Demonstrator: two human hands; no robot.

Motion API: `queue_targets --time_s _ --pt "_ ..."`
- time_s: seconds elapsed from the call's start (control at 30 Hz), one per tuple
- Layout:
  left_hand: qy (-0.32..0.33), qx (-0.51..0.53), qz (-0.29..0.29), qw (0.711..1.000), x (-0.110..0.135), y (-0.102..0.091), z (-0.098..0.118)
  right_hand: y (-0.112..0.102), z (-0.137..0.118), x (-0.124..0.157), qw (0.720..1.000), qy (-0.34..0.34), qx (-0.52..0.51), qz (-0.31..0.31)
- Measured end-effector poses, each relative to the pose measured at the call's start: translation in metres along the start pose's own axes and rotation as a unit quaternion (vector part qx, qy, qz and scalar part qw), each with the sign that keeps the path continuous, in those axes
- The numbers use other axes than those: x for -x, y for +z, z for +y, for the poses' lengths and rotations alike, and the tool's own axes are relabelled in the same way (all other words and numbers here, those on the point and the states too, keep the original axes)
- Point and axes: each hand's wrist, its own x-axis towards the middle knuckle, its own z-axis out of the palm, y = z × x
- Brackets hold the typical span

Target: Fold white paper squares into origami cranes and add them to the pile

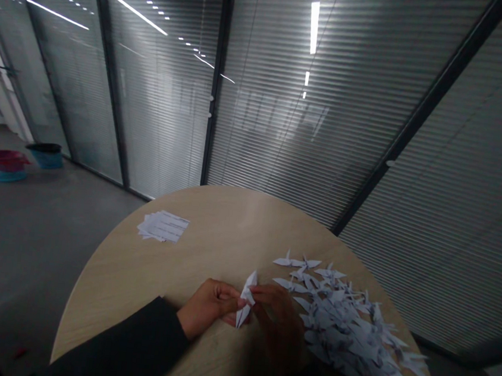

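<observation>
A folded white paper crane (244, 314) is held upright between both hands over the near middle of the round table. My left hand (209, 303) pinches it from the left, thumb on the near face and fingers behind. From the right, my right hand (279, 322) has its fingertips on the paper's middle, where a small flap sticks out. The back of that hand is in shadow. Close beside it on the right lies a big heap of white paper cranes (339, 323), wings spread.
Printed paper sheets (164, 227) lie in a loose stack at the table's (238, 222) far left. Behind stands a glass partition with blinds (282, 143). On the floor at left are a bin with a red liner (2, 165) and a blue bin (48, 156).
</observation>
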Motion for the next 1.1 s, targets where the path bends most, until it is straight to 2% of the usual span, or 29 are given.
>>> queue_targets --time_s 0.13,0.27,0.33,0.47,0.53,0.63,0.77,0.83,0.93,1.1 --pt "0.005 0.0 -0.008 1.0 0.0 -0.002 -0.002 -0.005 -0.002 -0.003 0.998 -0.048 0.008 -0.028" --pt "0.003 0.001 -0.017 1.0 0.001 -0.003 -0.001 -0.008 -0.003 -0.003 0.997 -0.049 0.015 -0.05" --pt "0.002 0.003 -0.02 1.0 0.002 -0.002 0.0 -0.007 -0.004 -0.001 0.998 -0.019 0.014 -0.054" --pt "0.006 0.006 -0.027 1.0 0.004 -0.001 0.003 -0.003 -0.006 0.003 0.994 0.104 0.035 -0.016" --pt "0.011 0.006 -0.031 0.999 0.004 -0.001 0.003 -0.002 -0.007 0.004 0.992 0.12 0.043 -0.013" --pt "0.01 0.017 -0.034 0.999 0.004 -0.001 0.002 -0.003 -0.009 0.004 0.995 0.092 0.045 -0.021" --pt "0.007 0.037 -0.037 0.999 0.005 -0.001 0.002 -0.007 -0.013 -0.001 0.999 0.0 0.036 -0.013" --pt "0.007 0.041 -0.04 0.998 0.006 -0.001 0.003 -0.008 -0.012 -0.004 0.999 -0.039 0.022 -0.029" --pt "0.003 0.043 -0.042 0.998 0.006 -0.002 0.005 -0.011 -0.009 -0.005 0.996 -0.066 -0.01 -0.055" --pt "-0.006 0.06 -0.058 0.996 0.007 -0.003 0.008 -0.017 -0.005 -0.006 0.992 -0.072 -0.022 -0.1"
